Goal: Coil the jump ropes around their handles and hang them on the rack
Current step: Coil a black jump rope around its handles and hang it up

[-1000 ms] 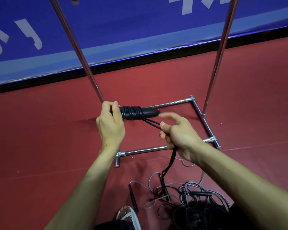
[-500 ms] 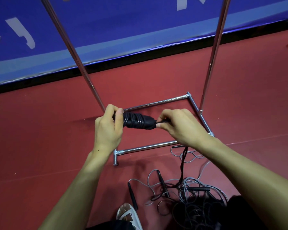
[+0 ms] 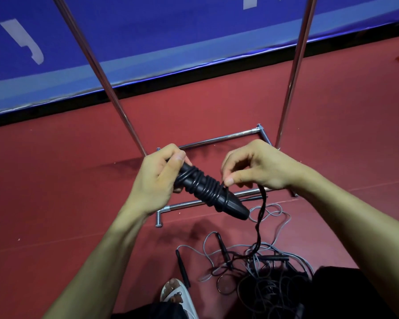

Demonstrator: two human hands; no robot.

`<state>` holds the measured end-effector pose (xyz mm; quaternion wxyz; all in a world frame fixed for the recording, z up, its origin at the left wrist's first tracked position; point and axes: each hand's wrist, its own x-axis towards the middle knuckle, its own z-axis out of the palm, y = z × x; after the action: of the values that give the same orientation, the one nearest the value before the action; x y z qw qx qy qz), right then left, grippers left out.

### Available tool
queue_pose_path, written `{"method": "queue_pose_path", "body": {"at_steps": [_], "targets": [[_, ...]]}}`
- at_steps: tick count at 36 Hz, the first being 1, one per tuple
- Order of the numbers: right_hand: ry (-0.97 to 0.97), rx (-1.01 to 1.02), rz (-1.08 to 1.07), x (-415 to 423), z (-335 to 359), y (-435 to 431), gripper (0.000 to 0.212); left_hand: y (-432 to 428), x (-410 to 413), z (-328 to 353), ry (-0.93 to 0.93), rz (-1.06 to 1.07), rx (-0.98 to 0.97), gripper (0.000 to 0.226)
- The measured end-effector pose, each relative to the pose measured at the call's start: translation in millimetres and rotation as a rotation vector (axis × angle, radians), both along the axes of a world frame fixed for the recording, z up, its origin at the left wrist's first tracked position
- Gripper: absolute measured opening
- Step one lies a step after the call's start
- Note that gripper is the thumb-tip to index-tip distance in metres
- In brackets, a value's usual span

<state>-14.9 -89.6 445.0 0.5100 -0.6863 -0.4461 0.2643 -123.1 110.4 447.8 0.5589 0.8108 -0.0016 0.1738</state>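
The handles (image 3: 235, 207) are being gripped at 10 o'clock by the left hand (image 3: 157, 178), steadying them for winding. The rope (image 3: 263, 203) is being pinched at 3 o'clock by the right hand (image 3: 258, 166), to guide the next turn.

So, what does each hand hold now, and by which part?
Left hand grips the wrapped black handle at its upper end; right hand pinches the loose black rope just beside the coils.

Black jump-rope handle (image 3: 226, 203), raised and tilted down to the right, with black cord (image 3: 205, 187) wound in close turns round its middle. The free length (image 3: 262, 210) hangs to a tangle of grey and black ropes (image 3: 258, 270) on the red floor (image 3: 55, 180), just in front of the chrome rack (image 3: 293, 72).
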Motion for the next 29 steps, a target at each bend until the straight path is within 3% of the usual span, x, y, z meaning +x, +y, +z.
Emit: {"method": "queue_pose_path", "body": {"at_steps": [6, 12, 29], "targets": [[0.060, 0.045, -0.045, -2, 2, 3, 0.021, -2, 2, 2, -0.053, 0.019, -0.267, 0.031], [0.049, 0.054, 0.006, -7, 8, 5, 0.011, 0, 5, -1, -0.005, 0.067, -0.456, 0.033], [0.143, 0.134, -0.001, -2, 17, 2, 0.015, -1, 4, 2, 0.019, 0.015, -0.473, 0.037]]}}
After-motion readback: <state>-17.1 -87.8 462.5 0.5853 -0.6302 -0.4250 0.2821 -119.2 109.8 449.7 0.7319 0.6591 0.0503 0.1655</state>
